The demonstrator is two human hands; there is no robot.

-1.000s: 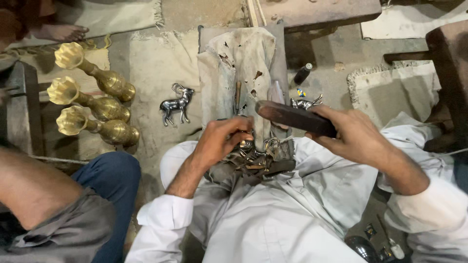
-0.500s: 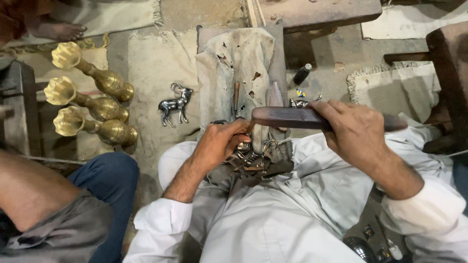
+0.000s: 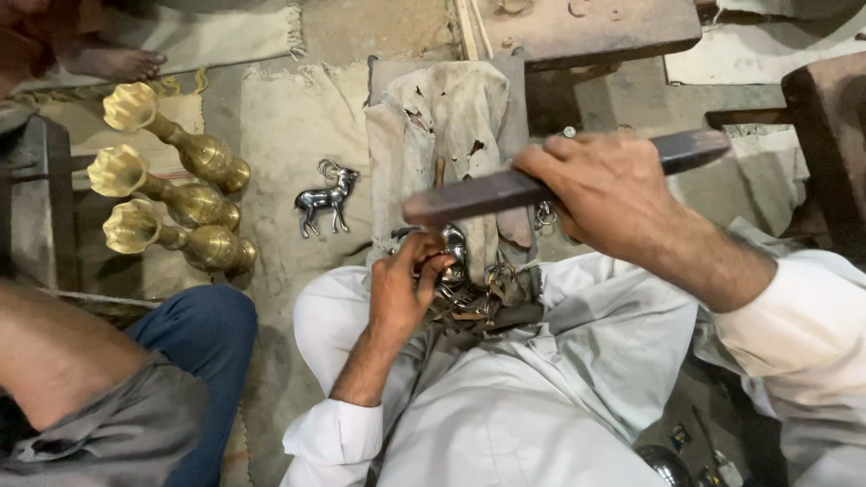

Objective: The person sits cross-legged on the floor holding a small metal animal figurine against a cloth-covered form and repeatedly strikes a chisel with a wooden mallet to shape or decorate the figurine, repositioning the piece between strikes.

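Glossy brass vases [image 3: 171,185], a shiny metal deer [image 3: 325,198], and a matt, perhaps steel file [image 3: 505,191].

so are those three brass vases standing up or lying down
Lying down: the three brass vases rest on their sides on the cloth, flared mouths pointing left.

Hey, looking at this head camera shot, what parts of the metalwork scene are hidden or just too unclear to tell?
Head view only:
- Shiny metal piece: mostly hidden by the left hand and the dark bar; its shape is unclear.
- Dark bar: its middle is covered by the right hand.
- Scrap pile in the lap: too small and jumbled to sort.
- Neighbouring person's leg: cut off by the left and bottom edges.
- Round metal object: cut off at the bottom edge.
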